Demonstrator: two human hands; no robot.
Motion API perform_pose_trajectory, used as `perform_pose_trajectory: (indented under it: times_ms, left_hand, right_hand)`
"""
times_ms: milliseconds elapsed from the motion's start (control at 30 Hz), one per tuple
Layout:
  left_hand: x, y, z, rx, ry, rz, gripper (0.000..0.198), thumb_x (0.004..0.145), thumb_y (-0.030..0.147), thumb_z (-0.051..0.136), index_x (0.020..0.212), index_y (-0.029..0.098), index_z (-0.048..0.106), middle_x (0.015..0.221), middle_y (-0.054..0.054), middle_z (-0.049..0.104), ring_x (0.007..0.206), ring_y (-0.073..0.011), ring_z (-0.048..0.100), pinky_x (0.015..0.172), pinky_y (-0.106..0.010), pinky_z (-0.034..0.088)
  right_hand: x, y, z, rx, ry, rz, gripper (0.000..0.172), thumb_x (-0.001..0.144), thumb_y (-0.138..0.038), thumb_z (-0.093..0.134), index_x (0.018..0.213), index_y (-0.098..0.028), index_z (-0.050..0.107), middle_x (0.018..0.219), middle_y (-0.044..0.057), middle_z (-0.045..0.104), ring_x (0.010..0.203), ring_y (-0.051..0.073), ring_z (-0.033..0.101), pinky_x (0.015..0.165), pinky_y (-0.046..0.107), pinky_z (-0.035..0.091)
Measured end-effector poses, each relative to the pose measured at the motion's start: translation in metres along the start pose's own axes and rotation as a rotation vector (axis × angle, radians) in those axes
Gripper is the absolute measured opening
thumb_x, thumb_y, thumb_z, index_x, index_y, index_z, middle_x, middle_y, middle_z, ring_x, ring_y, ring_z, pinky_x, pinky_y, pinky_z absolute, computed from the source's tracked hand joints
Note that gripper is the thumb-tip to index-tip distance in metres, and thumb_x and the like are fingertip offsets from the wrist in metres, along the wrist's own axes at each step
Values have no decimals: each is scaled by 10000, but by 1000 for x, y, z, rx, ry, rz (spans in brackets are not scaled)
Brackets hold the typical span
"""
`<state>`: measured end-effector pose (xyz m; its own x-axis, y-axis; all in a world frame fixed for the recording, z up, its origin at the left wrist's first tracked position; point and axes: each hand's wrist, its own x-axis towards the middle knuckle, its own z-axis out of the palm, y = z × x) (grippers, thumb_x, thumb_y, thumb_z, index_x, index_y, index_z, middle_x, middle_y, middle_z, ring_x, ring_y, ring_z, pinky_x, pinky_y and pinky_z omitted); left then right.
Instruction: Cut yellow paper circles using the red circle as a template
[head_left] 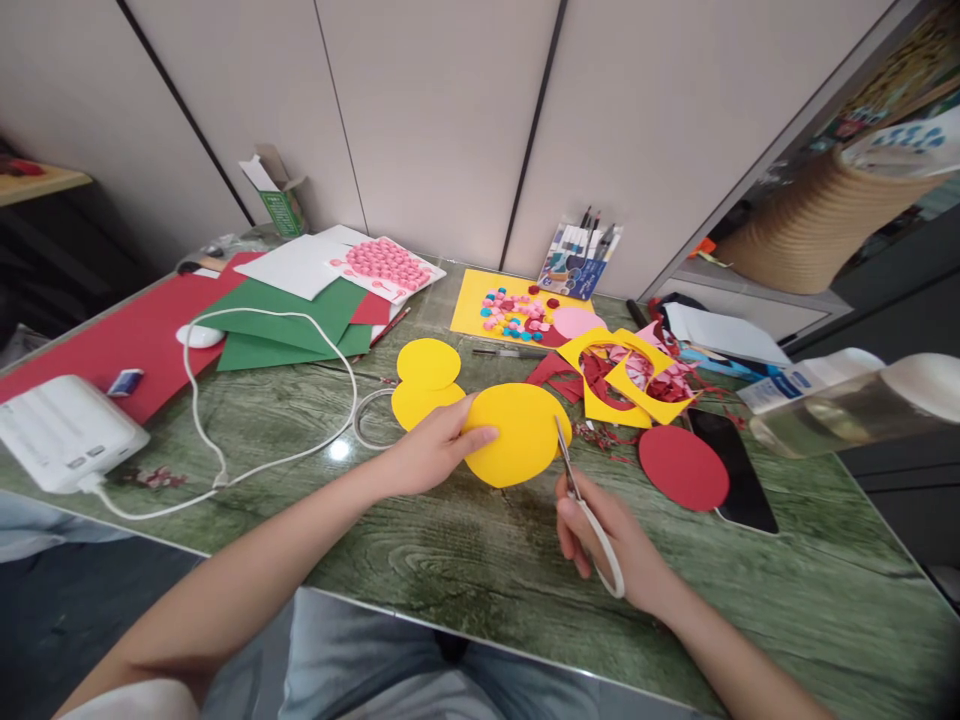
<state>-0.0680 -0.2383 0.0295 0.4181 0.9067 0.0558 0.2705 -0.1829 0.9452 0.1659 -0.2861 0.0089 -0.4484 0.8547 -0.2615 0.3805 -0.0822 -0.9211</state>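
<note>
My left hand pinches the left edge of a large yellow paper piece above the table, its thumb on top. My right hand holds white-handled scissors, with the blades at the paper's right edge. Just behind my left hand, two rounded yellow shapes lie partly overlapping. Yellow paper offcuts with round holes and red scraps sit beyond the scissors. A red paper circle rests partly over a dark phone to the right.
A white power bank with a looping cable occupies the left side. Green sheets and red paper lie behind it. Small coloured pieces cover a yellow sheet at the back. A clear bottle stands at the right.
</note>
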Motion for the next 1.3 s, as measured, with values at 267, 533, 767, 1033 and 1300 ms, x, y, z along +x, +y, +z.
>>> perform_pose_trajectory:
  times_ms: [267, 533, 767, 1033, 1300]
  left_hand:
    - [2, -1, -17, -28, -83, -59, 357, 829, 360, 479, 1131, 179, 539, 1054, -84, 623, 960, -236, 563, 837, -355, 439]
    - [5, -6, 16, -462, 168, -117, 413, 759, 344, 597, 1111, 152, 500, 1095, -94, 608, 1003, -243, 569, 824, -363, 471]
    - [-3, 3, 26, -191, 283, -133, 489, 711, 288, 645, 1142, 148, 463, 1147, -71, 580, 1066, -222, 532, 917, -347, 427]
    - [-5, 8, 21, -37, 219, -111, 460, 734, 301, 619, 1141, 166, 450, 1182, -55, 552, 1121, -230, 486, 965, -346, 380]
    - [-3, 5, 16, -40, 175, -89, 489, 735, 322, 620, 1164, 175, 437, 1186, -49, 556, 1109, -231, 498, 966, -353, 384]
  right_hand:
    - [-1, -2, -2, -10, -58, -6, 263, 899, -442, 388, 779, -209, 393, 509, -70, 503, 352, 64, 410, 358, 166, 288]
    - [1, 2, 0, 10, 28, -21, 254, 894, -438, 395, 779, -212, 382, 511, -71, 511, 350, 66, 427, 359, 167, 302]
    - [3, 4, 3, -10, 31, -21, 253, 899, -431, 387, 774, -211, 381, 514, -70, 508, 356, 64, 431, 368, 169, 313]
    - [1, 3, 3, -18, 24, -42, 257, 902, -447, 374, 796, -213, 390, 535, -65, 500, 386, 79, 453, 385, 187, 324]
    - [1, 2, 2, -18, -2, -19, 258, 903, -444, 376, 795, -210, 389, 519, -67, 511, 362, 67, 434, 369, 170, 307]
